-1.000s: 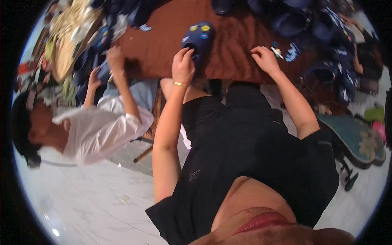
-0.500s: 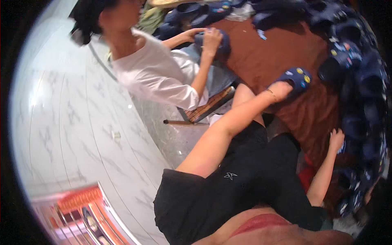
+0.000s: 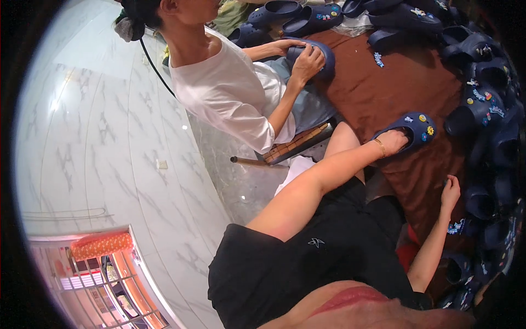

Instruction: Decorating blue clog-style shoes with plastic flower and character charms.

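Note:
My left hand (image 3: 395,141) is tucked into the opening of a navy clog (image 3: 421,130) and grips it. Yellow, white and blue charms decorate the clog's upper. Over the right side of the brown cloth (image 3: 378,98), my right hand (image 3: 450,193) has its fingertips drawn together. A tiny dark spot shows at them, too small to name. Blue-and-white charms (image 3: 456,226) lie just beside my right wrist. A loose charm of similar colours (image 3: 378,59) rests farther back on the cloth.
A co-worker in a white top (image 3: 224,88) sits at the left on a wooden stool (image 3: 296,145), handling another navy clog (image 3: 327,57). Several decorated clogs (image 3: 468,115) ring the cloth's back and right sides. A marbled wall (image 3: 120,148) and a barred window (image 3: 98,285) stand left.
The whole view has shifted. My right hand has come up off the blue-and-white charms, which now show below it. The clog on my left hand has turned slightly.

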`<state>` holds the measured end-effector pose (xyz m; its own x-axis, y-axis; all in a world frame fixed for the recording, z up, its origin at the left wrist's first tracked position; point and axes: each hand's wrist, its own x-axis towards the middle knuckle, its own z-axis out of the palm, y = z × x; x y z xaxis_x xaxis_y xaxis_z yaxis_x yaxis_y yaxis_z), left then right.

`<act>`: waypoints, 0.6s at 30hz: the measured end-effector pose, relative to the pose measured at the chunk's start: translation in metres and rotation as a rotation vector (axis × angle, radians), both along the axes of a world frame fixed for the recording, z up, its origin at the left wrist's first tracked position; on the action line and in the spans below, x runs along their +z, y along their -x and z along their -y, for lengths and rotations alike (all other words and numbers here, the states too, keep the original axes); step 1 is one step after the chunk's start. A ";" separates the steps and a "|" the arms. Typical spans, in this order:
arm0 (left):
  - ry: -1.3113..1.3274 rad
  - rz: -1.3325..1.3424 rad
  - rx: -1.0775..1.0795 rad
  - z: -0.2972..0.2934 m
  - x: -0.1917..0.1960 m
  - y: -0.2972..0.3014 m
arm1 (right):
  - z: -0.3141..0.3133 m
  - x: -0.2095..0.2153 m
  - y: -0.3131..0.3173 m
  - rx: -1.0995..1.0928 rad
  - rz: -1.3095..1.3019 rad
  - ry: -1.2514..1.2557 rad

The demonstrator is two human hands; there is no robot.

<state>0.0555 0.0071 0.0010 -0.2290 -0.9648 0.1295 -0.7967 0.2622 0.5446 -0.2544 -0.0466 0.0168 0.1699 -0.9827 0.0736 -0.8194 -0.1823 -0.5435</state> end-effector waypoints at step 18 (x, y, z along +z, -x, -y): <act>0.016 -0.049 0.013 -0.002 -0.004 -0.003 | 0.000 -0.018 -0.030 0.072 -0.085 0.084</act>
